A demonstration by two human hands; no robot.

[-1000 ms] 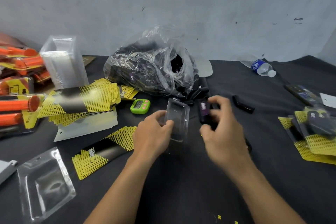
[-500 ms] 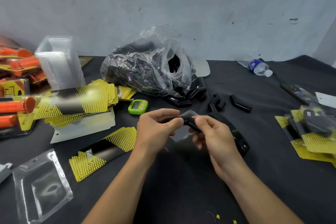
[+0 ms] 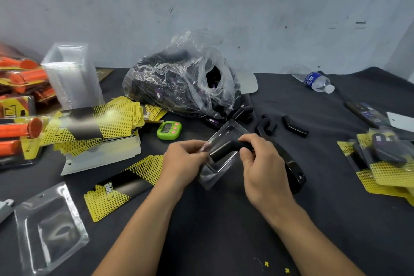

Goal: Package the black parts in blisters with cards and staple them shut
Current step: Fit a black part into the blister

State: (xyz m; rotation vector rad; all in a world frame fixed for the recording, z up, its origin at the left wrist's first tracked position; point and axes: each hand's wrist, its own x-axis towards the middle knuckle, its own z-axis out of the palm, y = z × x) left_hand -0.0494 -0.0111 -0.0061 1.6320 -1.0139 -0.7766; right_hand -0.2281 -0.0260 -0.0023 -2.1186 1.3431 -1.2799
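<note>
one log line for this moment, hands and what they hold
left hand: holds clear blister | right hand: grips black part against blister | yellow card: lying left of hands, not yet used

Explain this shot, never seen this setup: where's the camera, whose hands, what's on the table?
There is no machine here. One camera worn on a person's head looks down at their two bare hands. The left hand pinches a clear blister; the right hand grips a black part held against it. On the dark table lie a plastic bag of black parts, yellow cards, a stack of empty blisters, a green timer and a water bottle.
</note>
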